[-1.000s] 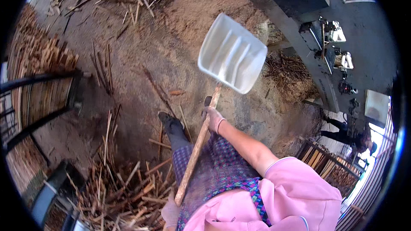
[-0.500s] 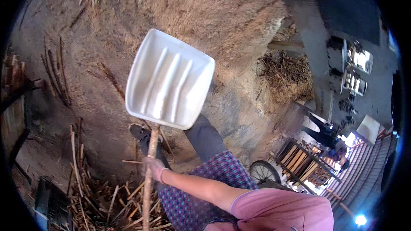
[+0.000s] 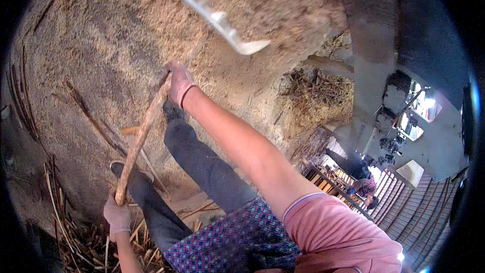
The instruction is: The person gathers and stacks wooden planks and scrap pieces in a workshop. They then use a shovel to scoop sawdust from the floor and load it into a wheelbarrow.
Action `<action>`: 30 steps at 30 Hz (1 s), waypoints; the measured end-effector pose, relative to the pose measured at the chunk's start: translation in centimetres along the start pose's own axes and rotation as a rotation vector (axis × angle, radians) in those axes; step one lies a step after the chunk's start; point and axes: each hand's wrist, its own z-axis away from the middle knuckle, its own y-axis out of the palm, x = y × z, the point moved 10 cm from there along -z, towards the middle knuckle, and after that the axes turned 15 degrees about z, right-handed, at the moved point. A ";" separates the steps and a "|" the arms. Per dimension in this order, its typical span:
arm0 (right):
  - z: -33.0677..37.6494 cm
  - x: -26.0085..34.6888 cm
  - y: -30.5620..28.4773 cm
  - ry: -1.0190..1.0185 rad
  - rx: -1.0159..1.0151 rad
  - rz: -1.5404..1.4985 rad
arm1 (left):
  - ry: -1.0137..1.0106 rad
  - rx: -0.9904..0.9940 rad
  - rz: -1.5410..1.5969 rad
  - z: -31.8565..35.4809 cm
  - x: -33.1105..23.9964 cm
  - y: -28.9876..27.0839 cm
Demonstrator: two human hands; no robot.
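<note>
I hold a shovel with a long wooden handle (image 3: 139, 139) and a white plastic blade (image 3: 222, 23). My left hand (image 3: 117, 217), in a pale knit glove, grips the handle's lower end. Higher up the handle, my gloved right hand (image 3: 178, 82) grips it near the blade. The blade is pushed into a big heap of sawdust (image 3: 126, 35) and is loaded with it, so only its rim shows. My legs in dark trousers (image 3: 202, 164) stand at the foot of the heap.
Loose sticks and wood strips (image 3: 83, 245) lie on the ground at the lower left. A clump of straw-like scraps (image 3: 316, 93) sits right of the heap. A grey concrete post (image 3: 371, 45) rises at the right. Another person (image 3: 365, 186) stands by a slatted rack at the lower right.
The shovel blade was raised and empty; it has swung forward and down into the sawdust heap and filled. My view has tilted toward the heap, and my right arm has stretched out.
</note>
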 end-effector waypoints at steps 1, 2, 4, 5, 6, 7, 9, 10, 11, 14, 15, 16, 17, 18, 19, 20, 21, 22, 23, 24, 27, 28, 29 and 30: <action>0.4 -0.1 0.0 -0.003 0.073 0.010 | -0.085 0.016 0.107 0.4 0.7 0.4; 0.8 -0.4 -0.5 -0.010 0.063 -0.016 | -0.100 0.026 0.067 0.8 1.0 0.8; 1.7 -1.2 -0.2 -0.014 0.034 -0.040 | -0.120 0.030 -0.015 0.5 2.2 0.9; 1.9 -1.6 0.2 -0.013 0.013 -0.027 | -0.077 0.017 0.006 0.3 2.3 0.6; 2.3 -2.0 0.5 -0.015 -0.007 -0.022 | -0.036 0.012 0.014 0.8 3.0 0.3; 2.5 -2.9 -0.1 -0.036 -0.013 0.002 | 0.013 0.005 0.010 2.1 3.5 -0.1; 2.2 -5.8 -0.4 -0.020 0.008 -0.013 | -0.004 -0.036 0.006 4.0 4.9 -1.5; 3.2 -6.7 -0.1 -0.011 0.010 -0.003 | -0.017 -0.058 0.018 4.8 5.7 -1.9; 4.4 -8.0 0.1 -0.003 0.013 0.004 | -0.031 -0.002 0.013 5.6 6.8 -1.7; 9.4 -11.0 1.5 0.020 0.031 -0.069 | 0.119 -0.118 -0.112 9.2 10.8 -2.8; 11.2 -12.2 1.7 0.029 0.037 -0.108 | 0.013 -0.061 -0.018 10.1 11.3 -3.9; 12.5 -13.4 1.8 0.011 0.055 -0.109 | -0.088 -0.003 0.073 11.3 11.5 -5.2; 13.6 -14.7 1.7 -0.007 0.075 -0.119 | -0.012 -0.049 0.094 13.0 11.6 -7.0; 14.9 -15.6 2.1 -0.030 0.100 -0.129 | 0.056 -0.088 0.064 14.0 14.4 -7.3; 16.9 -16.6 2.6 0.004 0.084 -0.117 | 0.003 -0.077 0.059 15.2 15.0 -8.2; 19.1 -17.8 2.6 0.037 0.067 -0.109 | -0.047 -0.066 0.053 17.1 15.6 -9.1; 21.6 -19.2 2.7 0.074 0.048 -0.111 | -0.035 0.022 -0.010 18.6 16.6 -9.6; 22.3 -20.7 2.7 -0.009 0.124 -0.137 | -0.019 0.112 -0.087 20.4 17.7 -10.4; 24.9 -21.8 3.1 0.003 0.146 -0.261 | -0.008 0.106 -0.082 22.0 18.6 -11.7; 28.7 -21.4 3.1 0.032 0.101 -0.198 | 0.008 0.093 -0.070 23.5 18.9 -12.9; 31.0 -27.0 1.5 -0.014 0.150 -0.280 | 0.053 0.052 -0.134 27.3 19.5 -15.4; 32.8 -28.8 1.0 -0.018 0.139 -0.251 | 0.068 0.059 -0.108 27.3 24.7 -13.3; 28.3 -31.6 -1.8 -0.095 0.170 -0.208 | 0.154 0.080 -0.173 26.4 23.5 -14.3; 29.4 -32.1 -3.0 -0.085 0.130 -0.344 | 0.208 0.073 -0.204 27.1 23.0 -14.4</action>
